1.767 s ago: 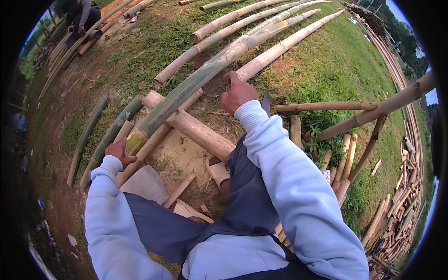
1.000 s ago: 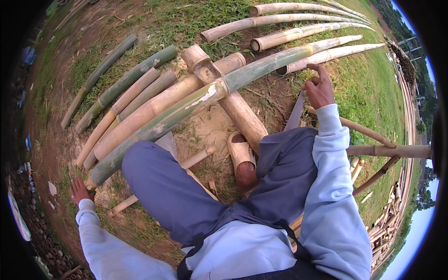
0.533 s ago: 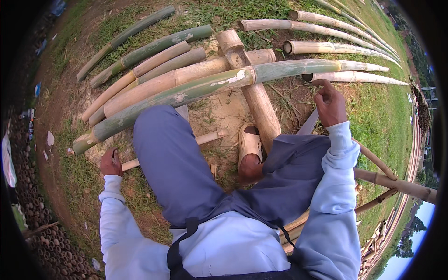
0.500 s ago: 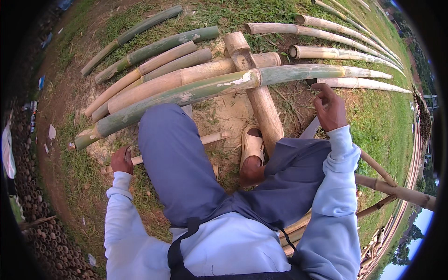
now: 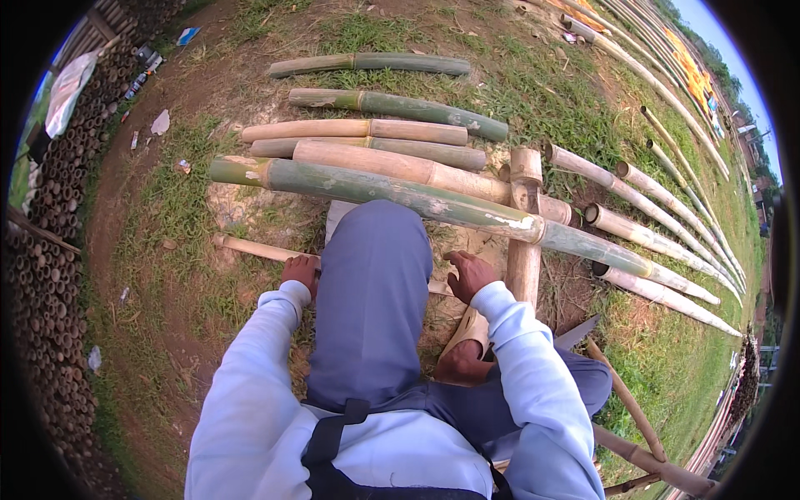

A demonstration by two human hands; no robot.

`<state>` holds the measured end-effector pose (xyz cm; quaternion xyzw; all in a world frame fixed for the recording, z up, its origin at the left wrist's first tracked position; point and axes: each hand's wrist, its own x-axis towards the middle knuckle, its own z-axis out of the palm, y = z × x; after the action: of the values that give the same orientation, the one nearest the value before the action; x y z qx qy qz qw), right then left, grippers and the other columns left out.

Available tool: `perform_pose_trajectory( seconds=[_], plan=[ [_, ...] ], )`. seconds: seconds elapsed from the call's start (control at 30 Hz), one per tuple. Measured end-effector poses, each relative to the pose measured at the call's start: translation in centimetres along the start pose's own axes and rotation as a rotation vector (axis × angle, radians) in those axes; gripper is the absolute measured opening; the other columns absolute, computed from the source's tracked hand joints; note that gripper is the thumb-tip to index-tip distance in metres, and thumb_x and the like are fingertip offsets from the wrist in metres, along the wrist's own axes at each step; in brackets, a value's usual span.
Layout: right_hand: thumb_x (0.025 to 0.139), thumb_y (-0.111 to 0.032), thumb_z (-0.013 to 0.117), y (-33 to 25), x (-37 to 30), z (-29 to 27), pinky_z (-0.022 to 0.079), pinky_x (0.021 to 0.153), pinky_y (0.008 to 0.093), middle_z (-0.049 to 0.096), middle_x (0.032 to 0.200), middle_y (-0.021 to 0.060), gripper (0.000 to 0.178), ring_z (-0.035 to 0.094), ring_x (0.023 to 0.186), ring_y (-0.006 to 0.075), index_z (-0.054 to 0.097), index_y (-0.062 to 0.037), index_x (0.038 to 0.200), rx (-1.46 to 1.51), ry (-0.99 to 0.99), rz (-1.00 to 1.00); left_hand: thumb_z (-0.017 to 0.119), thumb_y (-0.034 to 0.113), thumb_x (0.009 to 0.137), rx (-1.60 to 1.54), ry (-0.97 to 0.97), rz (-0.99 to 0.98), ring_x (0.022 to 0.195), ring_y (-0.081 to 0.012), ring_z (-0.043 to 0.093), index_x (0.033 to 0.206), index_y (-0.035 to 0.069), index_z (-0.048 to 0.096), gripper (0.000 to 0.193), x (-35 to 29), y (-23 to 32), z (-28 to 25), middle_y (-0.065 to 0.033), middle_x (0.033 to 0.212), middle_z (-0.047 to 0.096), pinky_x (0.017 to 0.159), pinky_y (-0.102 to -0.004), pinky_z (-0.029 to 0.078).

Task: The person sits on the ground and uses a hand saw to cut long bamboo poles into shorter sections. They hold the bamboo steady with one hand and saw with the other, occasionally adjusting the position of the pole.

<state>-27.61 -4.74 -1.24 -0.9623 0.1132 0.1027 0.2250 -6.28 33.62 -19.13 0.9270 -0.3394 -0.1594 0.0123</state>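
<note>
I sit on the ground with my bent leg in blue trousers (image 5: 371,300) between my arms. My left hand (image 5: 302,271) is curled on a thin pale bamboo stick (image 5: 250,247) that runs under the knee. My right hand (image 5: 469,273) sits with curled fingers at the stick's other side, just short of a short cross log (image 5: 525,250). Whether the right hand grips the stick is hidden. A long green bamboo pole (image 5: 400,196) lies across the log just beyond my knee. My bare foot (image 5: 461,364) rests beside a sandal.
Several cut bamboo lengths (image 5: 375,133) lie side by side beyond the green pole, and long poles (image 5: 650,242) fan out to the right over grass. A blade (image 5: 577,333) lies by my right elbow. Stacked bamboo ends (image 5: 50,250) line the left edge.
My right hand has come off the long green pole and drawn back beside my knee. My left hand has moved in onto the thin stick. The view has swung round.
</note>
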Motion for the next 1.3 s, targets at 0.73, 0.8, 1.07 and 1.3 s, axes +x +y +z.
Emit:
perform_pose_trajectory(
  seconds=[0.73, 0.8, 1.07, 1.3],
  plan=[
    [0.091, -0.018, 0.058, -0.7, -0.6, 7.9, 0.052, 0.089, 0.0510, 0.069, 0.111, 0.0158, 0.029, 0.068, 0.103, 0.0390, 0.055, -0.0112, 0.118, -0.133, -0.084, 0.078, 0.082, 0.019, 0.065, -0.071, 0.242, -0.130, 0.109, -0.0271, 0.062, 0.110, 0.020, 0.063, 0.049, -1.3, 2.4, -8.8, -0.0054, 0.108, 0.066, 0.111, -0.0519, 0.035],
    [0.087, -0.018, 0.063, -0.4, -0.1, 5.7, 0.052, 0.090, 0.0494, 0.070, 0.108, 0.0141, 0.036, 0.068, 0.104, 0.0366, 0.055, -0.0120, 0.122, -0.139, 0.087, -0.021, 0.080, 0.019, 0.066, -0.089, 0.422, -0.077, 0.109, -0.0271, 0.062, 0.111, 0.018, 0.063, 0.049, -0.5, 2.1, -11.6, -0.0063, 0.104, 0.067, 0.113, -0.0509, 0.033],
    [0.088, -0.029, 0.077, -2.3, 1.9, -6.6, 0.054, 0.081, 0.0442, 0.064, 0.098, 0.0113, 0.053, 0.067, 0.092, 0.0339, 0.061, -0.0249, 0.139, -0.106, 0.383, -0.244, 0.074, 0.013, 0.067, -0.124, 0.861, 0.118, 0.112, -0.0257, 0.062, 0.113, 0.018, 0.067, 0.047, 4.7, 3.8, -22.9, -0.0038, 0.105, 0.068, 0.117, -0.0496, 0.029],
    [0.088, -0.030, 0.078, -0.3, 2.5, -11.5, 0.053, 0.077, 0.0445, 0.063, 0.088, 0.0102, 0.047, 0.066, 0.084, 0.0325, 0.069, -0.0239, 0.134, -0.054, 0.372, -0.204, 0.074, 0.014, 0.068, -0.115, 0.686, 0.266, 0.108, -0.0243, 0.062, 0.110, 0.021, 0.068, 0.043, 9.4, 4.9, -22.7, -0.0033, 0.099, 0.063, 0.115, -0.0495, 0.032]
  ],
)
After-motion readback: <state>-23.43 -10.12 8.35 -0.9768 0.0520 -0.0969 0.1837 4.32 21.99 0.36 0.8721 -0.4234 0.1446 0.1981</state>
